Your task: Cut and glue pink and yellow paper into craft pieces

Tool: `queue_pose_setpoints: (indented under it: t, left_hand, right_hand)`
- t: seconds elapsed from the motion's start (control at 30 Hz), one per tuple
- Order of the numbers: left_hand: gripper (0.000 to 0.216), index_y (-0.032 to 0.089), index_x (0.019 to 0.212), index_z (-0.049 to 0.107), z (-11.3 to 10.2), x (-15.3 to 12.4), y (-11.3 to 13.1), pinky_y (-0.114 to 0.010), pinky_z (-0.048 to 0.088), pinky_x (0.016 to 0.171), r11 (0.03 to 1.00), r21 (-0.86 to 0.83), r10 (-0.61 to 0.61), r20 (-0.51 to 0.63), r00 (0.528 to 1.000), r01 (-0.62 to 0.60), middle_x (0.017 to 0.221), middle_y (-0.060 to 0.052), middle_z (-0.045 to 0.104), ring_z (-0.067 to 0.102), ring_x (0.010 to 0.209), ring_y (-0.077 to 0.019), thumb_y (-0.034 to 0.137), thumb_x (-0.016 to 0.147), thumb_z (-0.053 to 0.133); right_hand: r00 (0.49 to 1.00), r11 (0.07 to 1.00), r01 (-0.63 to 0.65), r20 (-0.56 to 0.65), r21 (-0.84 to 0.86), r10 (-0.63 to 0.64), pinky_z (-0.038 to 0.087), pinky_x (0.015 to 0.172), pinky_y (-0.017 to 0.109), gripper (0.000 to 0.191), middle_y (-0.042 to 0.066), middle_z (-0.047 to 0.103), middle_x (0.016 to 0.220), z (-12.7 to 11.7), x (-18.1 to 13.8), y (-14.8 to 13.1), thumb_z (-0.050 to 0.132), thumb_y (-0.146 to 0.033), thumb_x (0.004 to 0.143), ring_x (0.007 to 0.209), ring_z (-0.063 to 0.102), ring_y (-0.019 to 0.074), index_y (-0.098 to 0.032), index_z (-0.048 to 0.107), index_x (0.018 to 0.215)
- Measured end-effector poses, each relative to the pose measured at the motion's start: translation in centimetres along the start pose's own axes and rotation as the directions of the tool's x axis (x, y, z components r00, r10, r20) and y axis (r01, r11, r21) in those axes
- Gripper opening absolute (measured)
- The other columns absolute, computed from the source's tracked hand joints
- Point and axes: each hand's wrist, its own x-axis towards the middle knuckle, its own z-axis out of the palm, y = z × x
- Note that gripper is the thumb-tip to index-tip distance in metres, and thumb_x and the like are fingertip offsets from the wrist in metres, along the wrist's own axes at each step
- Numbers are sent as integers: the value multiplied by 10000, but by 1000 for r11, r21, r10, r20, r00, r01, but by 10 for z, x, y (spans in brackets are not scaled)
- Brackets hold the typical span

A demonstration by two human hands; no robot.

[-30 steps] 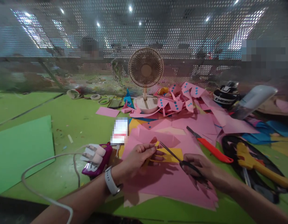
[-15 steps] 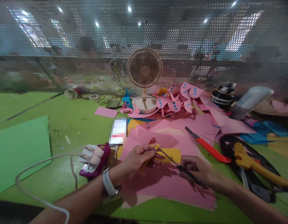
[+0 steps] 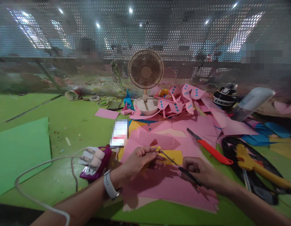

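Observation:
Just left of centre, my left hand (image 3: 144, 158) is closed in a pinch on a small piece of yellow paper (image 3: 158, 147). My right hand (image 3: 198, 171) is closed around a slim tool with a black handle (image 3: 190, 176) and a long thin metal end; its exact kind is unclear. The metal tip reaches the yellow paper by my left fingertips. A yellow paper strip (image 3: 173, 156) lies behind the tool on stacked pink paper sheets (image 3: 164, 185). My left palm hides part of the yellow paper.
A red-handled knife (image 3: 214, 152) and a yellow glue gun (image 3: 260, 169) on a black tray lie to the right. At the left are a phone (image 3: 119, 133), a white plug (image 3: 92, 157) with cable, and green card (image 3: 20, 153). A fan (image 3: 146, 72) stands behind, beside heaped pink paper cutouts (image 3: 175, 105).
Both hands stay in nearly the same place with the same grips. The view has shifted very slightly.

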Motion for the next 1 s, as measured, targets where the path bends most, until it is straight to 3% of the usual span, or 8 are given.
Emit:
queue_pose_setpoints:
  t: [0.27, 0.5, 0.83, 1.0]
  left_hand:
    - [247, 126, 921, 624, 1, -1, 0, -260, 503, 720, 1000, -6, 4, 0, 1000, -4, 936, -107, 691, 661, 750, -145, 316, 767, 661]
    - [229, 122, 893, 634, 5, -1, 2, -230, 502, 559, 995, 72, -55, -99, 994, 62, 862, -106, 708, 647, 586, -124, 328, 795, 614]
    - [230, 112, 906, 635, 5, 0, 3, -247, 495, 570, 993, 80, -70, -132, 989, 81, 848, -109, 707, 649, 608, -136, 308, 786, 622]
    - [225, 124, 854, 628, 3, -1, 3, -227, 493, 603, 999, 42, -22, -111, 994, 27, 871, -96, 702, 642, 635, -117, 333, 775, 637]
  right_hand:
    - [1000, 1000, -5, -22, 17, 5, 289, 317, 136, 394, -92, 473, 431, 1, 0, 0, 718, -473, 611, 330, 419, 38, -179, 459, 646]
    - [999, 999, -8, -40, 38, 9, 258, 303, 142, 394, -101, 460, 407, 1, 2, 1, 708, -483, 618, 299, 374, 32, -180, 457, 646]
    - [999, 997, 7, -37, 71, -4, 296, 329, 146, 421, -103, 448, 414, 2, 5, 4, 716, -504, 597, 321, 405, 37, -181, 449, 634]
    - [1000, 997, -20, -9, 70, 21, 163, 294, 145, 422, -76, 493, 380, -1, 1, 1, 631, -557, 673, 267, 277, 18, -190, 423, 679]
